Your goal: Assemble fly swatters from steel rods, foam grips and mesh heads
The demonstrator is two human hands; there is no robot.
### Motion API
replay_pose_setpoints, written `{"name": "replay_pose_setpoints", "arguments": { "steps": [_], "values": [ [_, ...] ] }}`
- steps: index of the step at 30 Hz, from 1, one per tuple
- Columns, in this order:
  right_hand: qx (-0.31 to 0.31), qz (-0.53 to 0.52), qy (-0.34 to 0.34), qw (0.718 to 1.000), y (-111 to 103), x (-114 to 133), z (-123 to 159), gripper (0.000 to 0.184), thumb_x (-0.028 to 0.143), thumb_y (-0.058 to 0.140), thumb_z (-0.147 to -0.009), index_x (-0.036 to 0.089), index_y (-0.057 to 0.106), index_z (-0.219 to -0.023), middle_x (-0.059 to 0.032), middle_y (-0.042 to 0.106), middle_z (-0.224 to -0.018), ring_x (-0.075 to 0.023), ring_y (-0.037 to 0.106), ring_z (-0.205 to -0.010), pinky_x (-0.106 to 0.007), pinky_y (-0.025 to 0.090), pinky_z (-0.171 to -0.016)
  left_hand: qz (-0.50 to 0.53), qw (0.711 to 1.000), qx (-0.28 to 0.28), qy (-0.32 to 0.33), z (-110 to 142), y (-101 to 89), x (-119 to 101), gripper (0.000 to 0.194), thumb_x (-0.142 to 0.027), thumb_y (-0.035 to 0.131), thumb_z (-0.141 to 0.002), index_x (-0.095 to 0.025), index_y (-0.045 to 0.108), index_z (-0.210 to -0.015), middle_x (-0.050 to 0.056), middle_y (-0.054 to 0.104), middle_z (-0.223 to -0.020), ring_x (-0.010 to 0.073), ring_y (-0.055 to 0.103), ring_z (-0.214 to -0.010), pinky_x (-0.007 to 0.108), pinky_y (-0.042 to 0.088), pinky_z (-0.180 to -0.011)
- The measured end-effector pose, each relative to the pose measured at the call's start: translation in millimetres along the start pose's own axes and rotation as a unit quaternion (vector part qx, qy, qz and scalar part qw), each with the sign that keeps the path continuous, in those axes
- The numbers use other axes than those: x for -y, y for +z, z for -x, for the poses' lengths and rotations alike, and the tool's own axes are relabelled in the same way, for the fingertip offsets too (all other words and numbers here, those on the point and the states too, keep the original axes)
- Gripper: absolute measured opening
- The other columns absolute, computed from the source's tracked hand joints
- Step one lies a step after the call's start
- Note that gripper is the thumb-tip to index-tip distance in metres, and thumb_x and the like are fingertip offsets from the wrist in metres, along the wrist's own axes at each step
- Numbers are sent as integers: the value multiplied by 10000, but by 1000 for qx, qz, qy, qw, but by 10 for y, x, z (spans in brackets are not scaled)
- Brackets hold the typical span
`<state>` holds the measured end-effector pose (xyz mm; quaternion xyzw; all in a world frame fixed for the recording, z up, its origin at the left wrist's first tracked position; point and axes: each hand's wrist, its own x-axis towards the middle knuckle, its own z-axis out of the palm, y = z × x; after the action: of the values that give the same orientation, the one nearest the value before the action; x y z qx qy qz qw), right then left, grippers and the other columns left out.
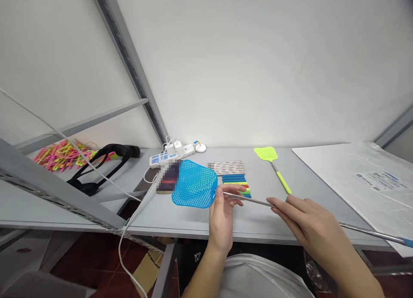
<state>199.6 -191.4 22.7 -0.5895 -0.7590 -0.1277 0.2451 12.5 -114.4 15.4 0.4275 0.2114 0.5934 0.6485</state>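
A blue fly swatter (195,184) is held level above the front of the table, its mesh head to the left. My left hand (222,216) pinches it at the neck, where the head meets the metal rod (254,200). Farther right along the rod, my right hand (309,220) is closed around it, and the blue handle end (407,242) sticks out at the right edge. Behind my left hand lie several blue, green and red handle grips (235,178), partly hidden by my fingers. Just beyond them is a row of thin metal rods (227,167).
A yellow-green fly swatter (267,153) lies at the back. White wrapped board (351,177) covers the right side. A power strip (155,159) with chargers stands behind a blurred phone (167,177). Left are a shelf post (97,203), black frame (116,149), colourful plastic pieces (58,156) and a hanging cable (121,242).
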Motion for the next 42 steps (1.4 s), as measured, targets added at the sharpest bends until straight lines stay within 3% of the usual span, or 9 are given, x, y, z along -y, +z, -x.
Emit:
{"name": "replay_pose_setpoints", "arguments": {
  "steps": [3,6,9,14,22,26,30,33,42],
  "values": [
    [5,-19,-12,1000,3,19,5,246,257,455,-1003,278,578,-1215,3,553,-744,-146,449,-598,-300,286,-587,54,998,-21,6,6,24,22,431,-460,320,-1009,-191,652,-1068,104,676,-1045,189,615,-843,343,474,-794],
    [16,-44,-23,999,13,52,2,218,222,443,-1004,249,590,-1164,-2,551,-749,-144,472,-620,-297,292,-595,121,987,-94,37,7,42,40,489,-561,296,-987,-226,619,-1140,84,674,-1055,168,607,-766,361,481,-818],
    [19,-54,-28,998,11,92,-5,183,210,446,-999,220,599,-1098,0,539,-728,-141,478,-621,-295,296,-594,119,978,-159,65,2,44,48,473,-555,351,-979,-209,658,-1079,71,678,-1026,150,595,-757,331,478,-825],
    [-7,-29,-42,999,-36,176,2,182,191,445,-986,199,610,-1064,3,541,-690,-144,489,-605,-300,287,-572,95,974,-193,76,3,48,76,427,-514,427,-970,-195,698,-883,59,707,-970,154,618,-795,352,462,-903],
    [-32,-20,-46,998,-42,260,-22,146,159,465,-966,192,602,-1005,12,520,-663,-134,458,-570,-301,264,-551,119,974,-186,53,59,64,87,423,-561,482,-932,-210,637,-754,43,741,-927,158,633,-776,344,468,-870],
    [-25,-40,-44,998,-36,234,-28,149,173,466,-973,194,601,-1032,17,496,-661,-126,432,-559,-287,271,-543,110,983,-136,56,74,67,71,462,-544,397,-972,-212,618,-739,44,728,-828,171,628,-776,344,457,-858],
    [-14,-53,-40,998,-12,232,-36,170,216,462,-988,210,609,-1074,19,498,-667,-120,435,-552,-273,289,-537,66,996,-49,27,145,124,188,403,-495,417,-980,-203,665,-853,73,716,-920,188,630,-836,343,448,-852],
    [-13,-62,-34,997,56,275,-50,181,222,446,-997,213,618,-1052,13,516,-675,-120,443,-548,-271,295,-540,49,999,3,14,213,164,265,452,-505,385,-984,-191,663,-818,98,708,-903,224,639,-884,374,441,-873],
    [-73,-42,-69,994,163,452,-201,160,266,491,-990,214,627,-924,18,520,-624,-133,412,-538,-297,248,-561,42,988,-94,111,232,74,-15,446,-510,404,-977,-206,541,-680,32,643,-703,185,593,-733,320,438,-761]
  ]
}}
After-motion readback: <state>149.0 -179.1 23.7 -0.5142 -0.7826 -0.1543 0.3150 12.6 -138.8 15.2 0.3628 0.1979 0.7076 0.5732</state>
